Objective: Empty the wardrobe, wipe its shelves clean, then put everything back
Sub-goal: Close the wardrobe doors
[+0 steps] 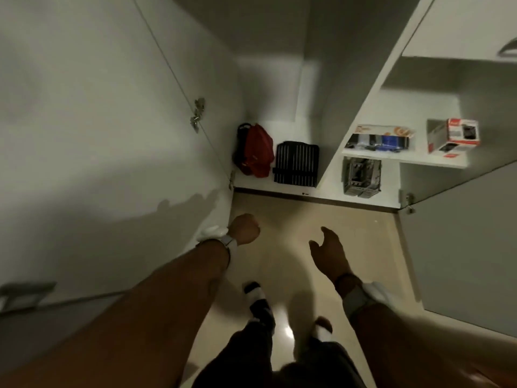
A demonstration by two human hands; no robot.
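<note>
White wardrobe [279, 88] fills the top of the frame. Smooth flat panels, 2 doors swung wide: left door [98, 121] across the frame's left, right door [461, 233] at lower right. Glossy beige floor [293, 219] at centre.

2 bare arms reach in from the bottom edge, w/ a grey band on each wrist. Left hand [244, 229] is by the left door's lower corner, grip curled to a fist, nothing seen in it. Right hand [327, 247] is over the floor at centre-right, grip spread & loose, holding nothing.

5 things inside. On the bottom board: 1 soft red bag [257, 152], 1 flat black ribbed piece [296, 163] just beside it, and 1 grey slotted plastic basket [361, 176] in the right section. On the shelf [436, 161] above the basket: 1 long flat box [380, 138] & 1 small red-and-white carton [453, 138].
</note>
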